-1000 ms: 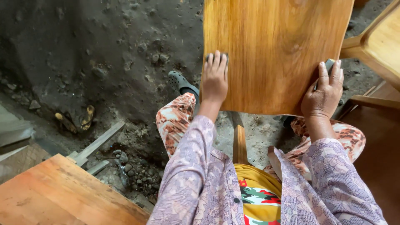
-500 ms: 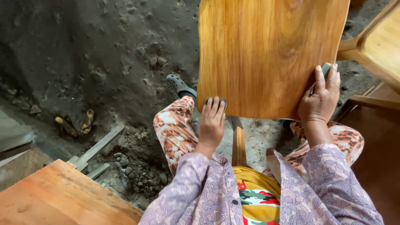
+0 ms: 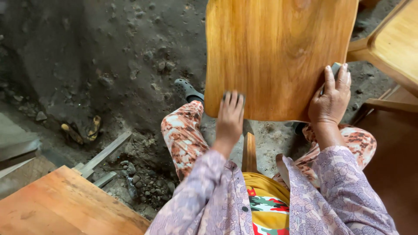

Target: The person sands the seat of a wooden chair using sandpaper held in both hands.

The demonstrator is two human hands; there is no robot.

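Note:
A glossy golden-brown wooden panel [image 3: 278,52] with rounded corners stands in front of me over my knees. My left hand [image 3: 230,115] presses a small dark sanding pad [image 3: 234,95] flat against the panel's lower left part, fingers laid over the pad. My right hand [image 3: 332,99] grips the panel's right edge, with another dark pad [image 3: 335,68] tucked under the fingertips. I sit with patterned trousers and lilac sleeves, a wooden slat [image 3: 249,150] between my legs.
The ground is dark packed earth with stones [image 3: 143,182]. A reddish wooden board [image 3: 65,204] lies at lower left, thin wood strips [image 3: 102,154] beside it. Pale wooden furniture parts [image 3: 394,39] stand at upper right. A dark clog [image 3: 187,90] shows on my left foot.
My left hand slid the pad down the panel to its bottom edge, then a little up and to the right. My right hand kept its grip on the right edge.

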